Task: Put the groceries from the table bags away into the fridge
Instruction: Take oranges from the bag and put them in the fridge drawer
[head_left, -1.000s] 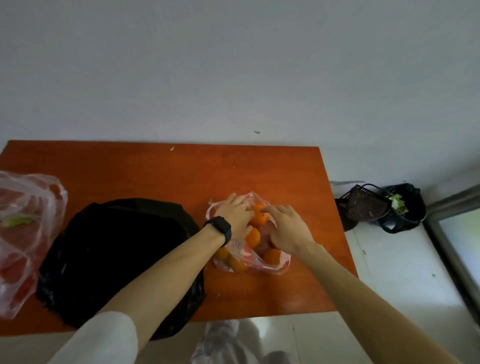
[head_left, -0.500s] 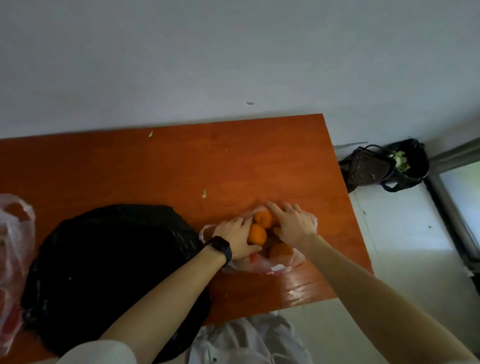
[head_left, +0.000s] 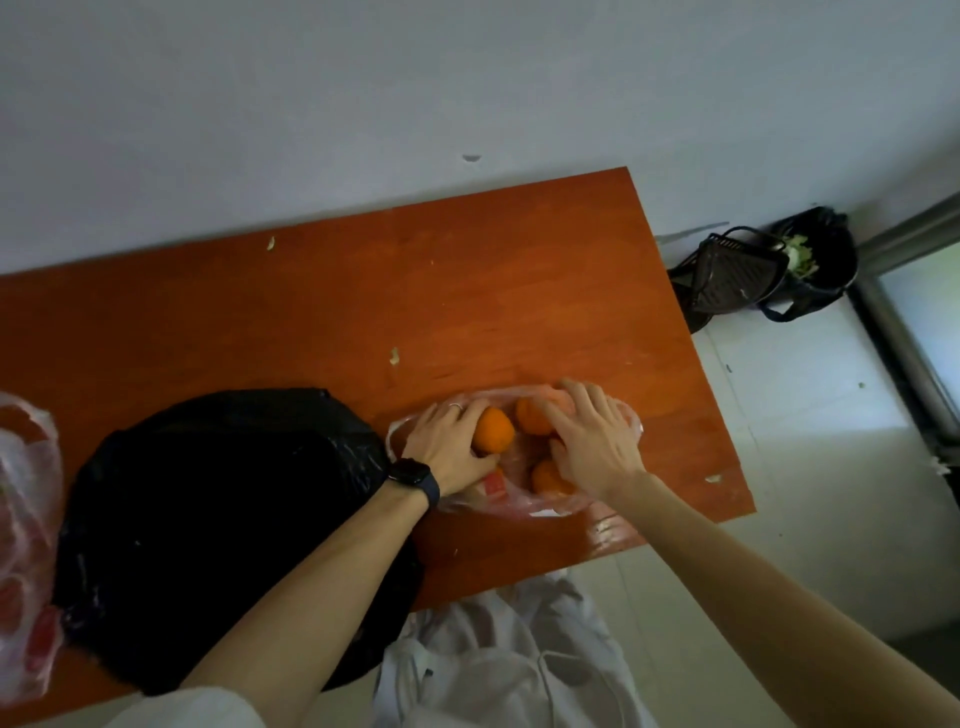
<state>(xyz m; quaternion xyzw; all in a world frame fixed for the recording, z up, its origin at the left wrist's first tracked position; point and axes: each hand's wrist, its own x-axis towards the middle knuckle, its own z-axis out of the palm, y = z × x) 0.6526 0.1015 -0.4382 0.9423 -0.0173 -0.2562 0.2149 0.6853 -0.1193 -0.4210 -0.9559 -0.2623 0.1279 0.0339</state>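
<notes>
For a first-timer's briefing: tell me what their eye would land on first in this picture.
The bright oranges in the thin clear bag near the table's right end draw the eye first. The left hand grips one orange, and the right hand lies spread over the bag beside it. Next comes the big black bag, bulging on the table's near left.

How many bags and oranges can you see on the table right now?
Black bag: 1
Clear bags: 2
Oranges: 3 showing; more may be hidden
Total: 6
</notes>
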